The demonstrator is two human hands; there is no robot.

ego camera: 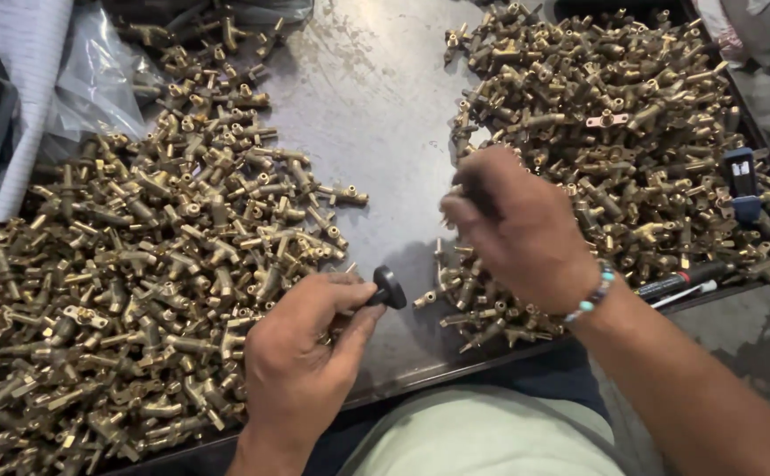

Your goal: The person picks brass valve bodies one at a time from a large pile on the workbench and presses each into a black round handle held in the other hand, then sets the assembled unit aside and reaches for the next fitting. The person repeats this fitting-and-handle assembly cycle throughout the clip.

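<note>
My left hand (301, 348) holds a small black knob (389, 287) between thumb and fingers, just above the near edge of a grey metal table (376, 115). A brass piece seems tucked under its fingers, mostly hidden. My right hand (513, 225) hovers with fingers curled over the near-left edge of the right-hand heap of brass valve fittings (632, 132); whether it grips a fitting is hidden. A beaded bracelet (592, 295) circles that wrist. A second heap of brass fittings (129, 264) lies to the left of my left hand.
A bare strip of the metal table runs between the two heaps. A clear plastic bag (94, 79) lies at the back left. A blue tool (742, 183) rests on the right heap, and a black-and-red pen (680, 280) lies at its near edge.
</note>
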